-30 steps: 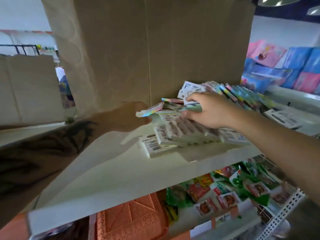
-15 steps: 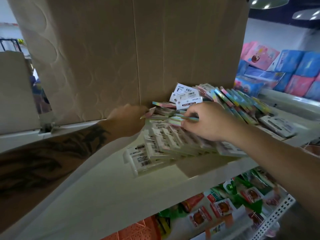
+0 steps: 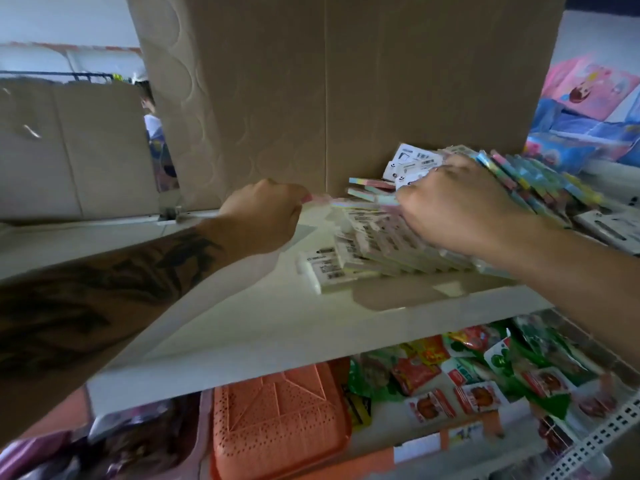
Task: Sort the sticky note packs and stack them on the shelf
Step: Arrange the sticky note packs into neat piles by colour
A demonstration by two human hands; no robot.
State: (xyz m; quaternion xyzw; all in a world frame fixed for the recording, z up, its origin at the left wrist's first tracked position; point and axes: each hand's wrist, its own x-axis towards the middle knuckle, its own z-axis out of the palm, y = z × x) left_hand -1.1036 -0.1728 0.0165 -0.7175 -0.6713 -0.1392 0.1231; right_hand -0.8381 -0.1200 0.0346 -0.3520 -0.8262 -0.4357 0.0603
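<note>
2 hands (image 3: 346,216) on packs (image 3: 381,251) near shelf (image 3: 277,341) edge

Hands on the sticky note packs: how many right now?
2. The left hand grips a pack's end at the pile's left; the right hand rests on the fanned sticky note packs.

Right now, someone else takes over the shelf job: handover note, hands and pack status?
Left hand: curled, pinching the end of a pastel-edged sticky note pack at the cardboard backing.
Right hand: fingers down on the loose pastel packs atop the row.
On the white shelf: a leaning row of label-up white packs, and a fanned row of colourful packs to the right.
Done: two rough rows.
Left: place the held pack, sort the loose pile, square both rows.
</note>
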